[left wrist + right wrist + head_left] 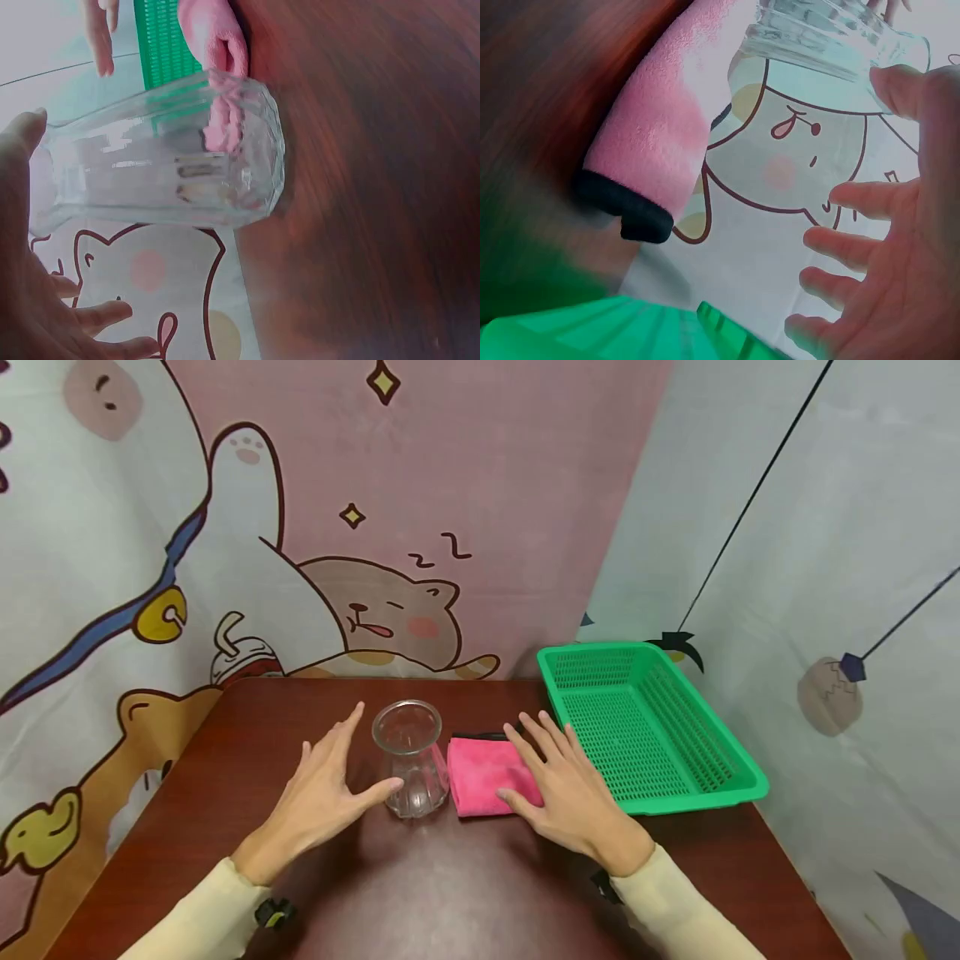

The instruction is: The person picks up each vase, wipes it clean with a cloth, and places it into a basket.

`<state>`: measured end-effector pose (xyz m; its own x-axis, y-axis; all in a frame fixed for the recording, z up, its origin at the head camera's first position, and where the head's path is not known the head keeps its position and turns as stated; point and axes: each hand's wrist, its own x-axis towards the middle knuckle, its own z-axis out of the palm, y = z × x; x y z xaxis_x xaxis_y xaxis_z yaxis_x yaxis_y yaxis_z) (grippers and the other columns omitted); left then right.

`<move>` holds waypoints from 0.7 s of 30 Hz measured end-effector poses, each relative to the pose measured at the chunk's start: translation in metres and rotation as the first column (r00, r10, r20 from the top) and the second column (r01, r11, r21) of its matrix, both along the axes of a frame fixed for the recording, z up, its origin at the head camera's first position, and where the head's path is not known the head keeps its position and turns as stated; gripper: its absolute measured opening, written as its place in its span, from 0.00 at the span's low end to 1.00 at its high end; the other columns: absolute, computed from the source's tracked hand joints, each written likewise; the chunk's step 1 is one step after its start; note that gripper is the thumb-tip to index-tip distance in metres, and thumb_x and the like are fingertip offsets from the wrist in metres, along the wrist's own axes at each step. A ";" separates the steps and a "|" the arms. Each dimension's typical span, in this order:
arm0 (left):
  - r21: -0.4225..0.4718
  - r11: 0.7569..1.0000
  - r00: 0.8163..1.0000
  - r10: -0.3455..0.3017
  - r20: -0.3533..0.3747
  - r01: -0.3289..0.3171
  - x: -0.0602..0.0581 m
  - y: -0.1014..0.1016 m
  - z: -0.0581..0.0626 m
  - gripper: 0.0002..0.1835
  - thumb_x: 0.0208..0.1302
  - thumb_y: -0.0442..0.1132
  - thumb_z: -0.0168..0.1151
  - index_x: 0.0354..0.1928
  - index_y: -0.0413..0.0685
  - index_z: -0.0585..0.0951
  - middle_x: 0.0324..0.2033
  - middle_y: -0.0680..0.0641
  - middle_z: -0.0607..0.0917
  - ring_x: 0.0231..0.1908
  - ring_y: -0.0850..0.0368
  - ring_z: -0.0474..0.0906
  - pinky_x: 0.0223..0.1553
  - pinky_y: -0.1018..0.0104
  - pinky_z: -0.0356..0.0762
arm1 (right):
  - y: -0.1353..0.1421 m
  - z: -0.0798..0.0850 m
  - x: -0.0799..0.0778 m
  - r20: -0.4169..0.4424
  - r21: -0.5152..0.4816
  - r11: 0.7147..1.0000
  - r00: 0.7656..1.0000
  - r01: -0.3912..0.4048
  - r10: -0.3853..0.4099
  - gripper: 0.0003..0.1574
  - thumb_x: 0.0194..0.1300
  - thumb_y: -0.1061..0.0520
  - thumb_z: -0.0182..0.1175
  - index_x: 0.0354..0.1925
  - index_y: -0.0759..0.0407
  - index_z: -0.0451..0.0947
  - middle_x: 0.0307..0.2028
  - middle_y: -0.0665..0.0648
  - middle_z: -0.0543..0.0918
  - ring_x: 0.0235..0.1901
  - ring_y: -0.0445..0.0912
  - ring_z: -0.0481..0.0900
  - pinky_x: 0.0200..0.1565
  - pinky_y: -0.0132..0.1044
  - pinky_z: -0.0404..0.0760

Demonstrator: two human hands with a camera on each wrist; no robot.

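Observation:
A clear glass vase (416, 768) with a flared rim stands upright on the brown table. My left hand (318, 789) is spread beside its left side, thumb overlapping the glass in the head view; nothing is gripped. In the left wrist view the vase (172, 154) fills the space before my spread fingers. Just right of the vase lies a folded pink cloth (487, 772) with a dark edge. Over the cloth's right part hovers my right hand (566, 789), fingers straight and spread, holding nothing. The right wrist view shows the cloth (667, 112) with its black trim.
A green plastic basket (731, 789) with mesh walls sits at the table's right, close beyond my right hand. Behind the table (465, 893) hangs a printed cartoon curtain (480, 460), which also runs along the right side.

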<state>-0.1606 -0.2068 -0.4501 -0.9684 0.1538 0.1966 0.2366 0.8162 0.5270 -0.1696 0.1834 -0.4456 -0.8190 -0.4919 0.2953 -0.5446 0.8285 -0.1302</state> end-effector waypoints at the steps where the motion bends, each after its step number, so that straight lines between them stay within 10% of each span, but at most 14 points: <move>1: 0.015 1.000 1.000 0.003 0.006 -0.003 0.000 0.001 0.000 0.69 0.68 0.79 0.75 0.97 0.77 0.42 0.93 0.40 0.62 0.91 0.26 0.59 0.85 0.10 0.46 | -0.002 0.000 -0.001 -0.001 0.000 1.000 1.000 -0.006 0.006 0.60 0.81 0.26 0.67 0.94 0.49 0.59 0.92 0.64 0.64 0.94 0.69 0.56 0.89 0.76 0.58; 9: 0.133 0.991 0.999 -0.009 -0.034 0.013 -0.002 0.012 -0.003 0.67 0.68 0.75 0.79 0.97 0.75 0.47 0.91 0.47 0.67 0.89 0.34 0.66 0.74 0.14 0.74 | -0.014 -0.003 -0.008 0.013 -0.007 0.999 0.999 -0.037 0.037 0.57 0.82 0.30 0.67 0.94 0.51 0.61 0.92 0.65 0.65 0.93 0.68 0.58 0.90 0.72 0.59; 21: 0.292 0.952 0.987 -0.044 -0.156 0.088 -0.010 0.024 -0.007 0.65 0.63 0.57 0.90 0.95 0.62 0.59 0.78 0.44 0.83 0.78 0.43 0.81 0.78 0.30 0.79 | -0.023 -0.008 -0.018 0.056 -0.014 0.999 0.997 -0.047 0.048 0.55 0.83 0.33 0.68 0.93 0.53 0.63 0.90 0.67 0.67 0.92 0.69 0.62 0.89 0.68 0.64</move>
<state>-0.1709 -0.1827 -0.4570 -0.9154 0.1294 0.3812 0.3770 0.6079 0.6988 -0.1878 0.1608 -0.4540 -0.8104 -0.5271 0.2558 -0.5746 0.8002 -0.1717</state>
